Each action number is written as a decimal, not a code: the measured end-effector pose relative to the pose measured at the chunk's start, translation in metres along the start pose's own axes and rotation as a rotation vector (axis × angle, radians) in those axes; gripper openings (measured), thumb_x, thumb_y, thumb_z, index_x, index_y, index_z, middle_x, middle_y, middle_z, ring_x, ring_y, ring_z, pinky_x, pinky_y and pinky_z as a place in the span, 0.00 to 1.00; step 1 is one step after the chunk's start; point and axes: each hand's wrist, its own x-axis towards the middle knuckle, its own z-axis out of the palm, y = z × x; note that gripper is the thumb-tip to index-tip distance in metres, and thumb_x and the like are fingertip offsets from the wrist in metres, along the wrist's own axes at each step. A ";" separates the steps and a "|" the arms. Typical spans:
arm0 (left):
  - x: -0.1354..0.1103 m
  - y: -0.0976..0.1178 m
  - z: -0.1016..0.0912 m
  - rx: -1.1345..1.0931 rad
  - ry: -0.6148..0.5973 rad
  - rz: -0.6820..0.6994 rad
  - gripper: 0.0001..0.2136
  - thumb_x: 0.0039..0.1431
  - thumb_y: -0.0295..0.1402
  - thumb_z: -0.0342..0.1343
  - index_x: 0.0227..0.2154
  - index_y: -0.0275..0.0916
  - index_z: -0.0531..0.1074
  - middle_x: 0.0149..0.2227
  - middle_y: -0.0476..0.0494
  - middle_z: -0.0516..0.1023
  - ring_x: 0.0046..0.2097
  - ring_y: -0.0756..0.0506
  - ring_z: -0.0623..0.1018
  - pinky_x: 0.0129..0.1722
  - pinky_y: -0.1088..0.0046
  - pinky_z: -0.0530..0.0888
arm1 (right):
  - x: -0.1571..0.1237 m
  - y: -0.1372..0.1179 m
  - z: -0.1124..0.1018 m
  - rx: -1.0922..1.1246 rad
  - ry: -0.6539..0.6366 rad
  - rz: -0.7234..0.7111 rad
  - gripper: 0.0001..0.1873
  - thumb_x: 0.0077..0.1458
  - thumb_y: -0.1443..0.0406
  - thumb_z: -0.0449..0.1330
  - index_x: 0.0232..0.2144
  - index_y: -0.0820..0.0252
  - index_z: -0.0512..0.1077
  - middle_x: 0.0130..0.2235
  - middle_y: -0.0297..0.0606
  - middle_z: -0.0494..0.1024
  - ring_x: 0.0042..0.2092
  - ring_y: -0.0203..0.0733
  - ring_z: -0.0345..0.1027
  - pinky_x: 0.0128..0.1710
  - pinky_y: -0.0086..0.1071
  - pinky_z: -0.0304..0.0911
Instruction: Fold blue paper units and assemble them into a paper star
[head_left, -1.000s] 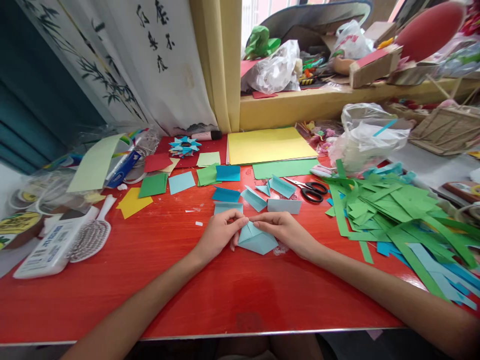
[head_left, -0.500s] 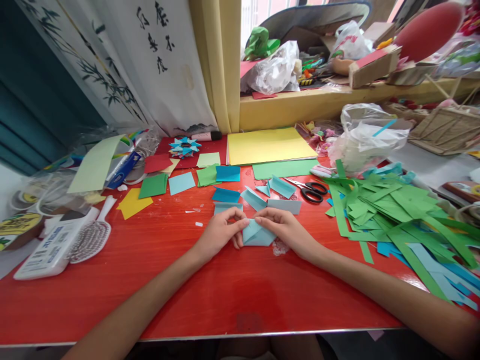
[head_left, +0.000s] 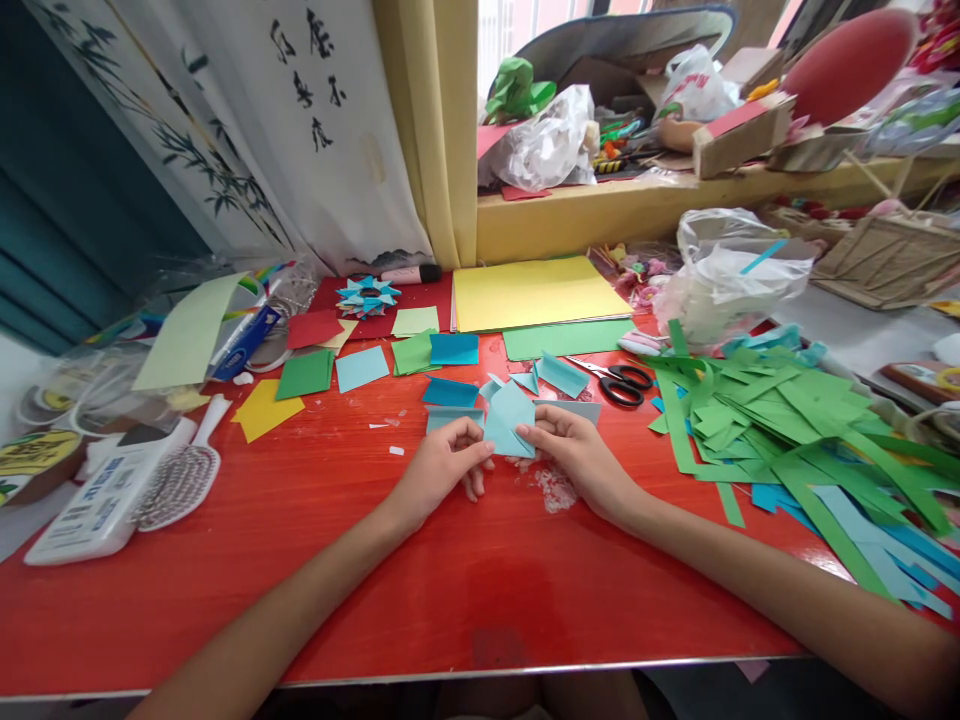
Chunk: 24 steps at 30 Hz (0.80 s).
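Note:
A folded piece of light blue paper (head_left: 508,418) is raised just above the table between my two hands, its upper end pointed. My right hand (head_left: 581,450) pinches its lower right corner between thumb and fingers. At the lower left edge, the thumb and index finger of my left hand (head_left: 444,465) close on the paper, while the other fingers hang loosely curled below. Creased blue papers lie just beyond, among them a darker blue one (head_left: 452,391) and a light blue one (head_left: 562,375).
Black-handled scissors (head_left: 622,382) lie right of the folded papers. Green paper strips (head_left: 787,420) heap up on the right. A blue folded-paper ring (head_left: 367,296) and a yellow sheet stack (head_left: 536,292) sit at the back. A hairbrush (head_left: 184,480) lies left on the red table (head_left: 390,600).
The light blue paper has been lifted and turned so that its pointed end faces away from me. My left fingers have loosened and dropped slightly; my right hand keeps its pinch.

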 end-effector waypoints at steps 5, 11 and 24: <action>-0.001 0.001 0.002 0.038 -0.015 0.004 0.09 0.51 0.37 0.51 0.23 0.37 0.60 0.21 0.52 0.69 0.18 0.54 0.69 0.16 0.79 0.67 | 0.000 -0.001 0.000 -0.078 -0.043 0.053 0.13 0.46 0.58 0.59 0.30 0.63 0.67 0.30 0.37 0.72 0.32 0.38 0.68 0.35 0.34 0.66; -0.002 0.000 0.003 0.140 -0.003 0.053 0.10 0.51 0.38 0.51 0.24 0.37 0.62 0.20 0.53 0.66 0.20 0.54 0.68 0.18 0.80 0.66 | -0.001 -0.001 0.000 -0.189 -0.084 0.089 0.12 0.47 0.59 0.58 0.30 0.64 0.68 0.28 0.37 0.72 0.27 0.36 0.69 0.29 0.31 0.66; -0.005 0.001 0.003 0.093 0.092 0.093 0.11 0.51 0.39 0.51 0.22 0.36 0.65 0.21 0.51 0.68 0.23 0.52 0.69 0.26 0.76 0.68 | -0.002 -0.001 -0.001 -0.205 -0.126 0.123 0.11 0.46 0.59 0.57 0.28 0.62 0.67 0.28 0.36 0.71 0.27 0.35 0.67 0.27 0.30 0.66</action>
